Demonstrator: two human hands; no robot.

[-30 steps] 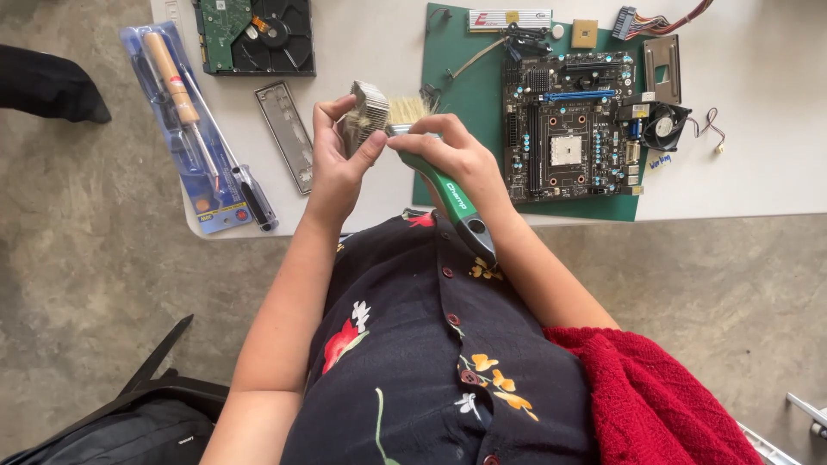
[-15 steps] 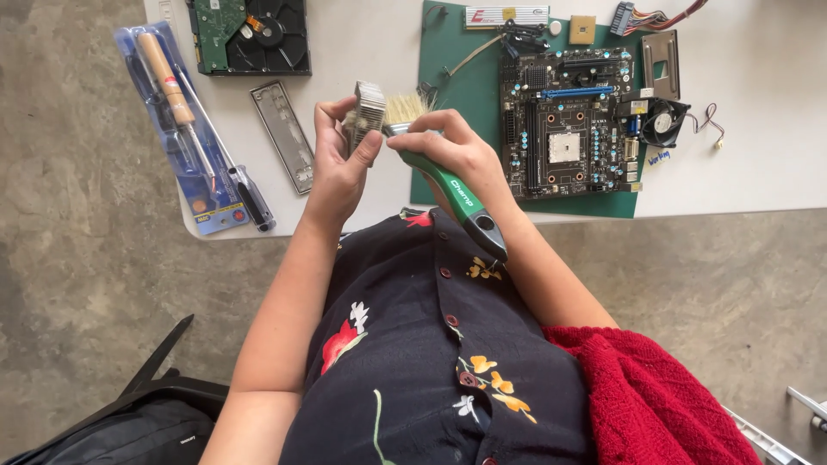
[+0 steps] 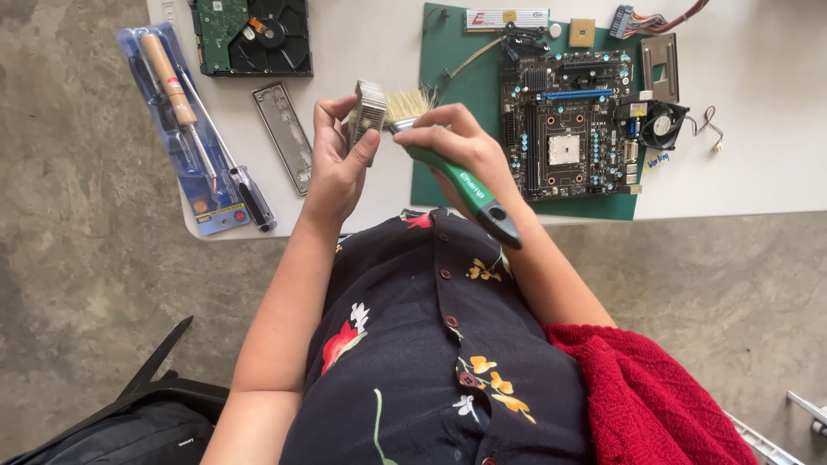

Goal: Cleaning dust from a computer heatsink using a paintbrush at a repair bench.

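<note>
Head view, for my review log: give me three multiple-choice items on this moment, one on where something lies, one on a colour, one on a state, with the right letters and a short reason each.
1. Where does the motherboard lie?
A. on the green mat on the table
B. on the floor
C. in the person's lap

2. What colour is the handle of the brush?
A. red
B. green with a black end
C. plain wood

3. How is the finned metal heatsink at this moment?
A. lying loose on the table
B. mounted on the motherboard
C. held up in the left hand

Answers:
1. A, the board sits on the mat at the right of the white table.
2. B, the handle in the right hand is green and ends in black.
3. C, the left hand's fingers grip it above the table edge, with the bristles against it.
</note>
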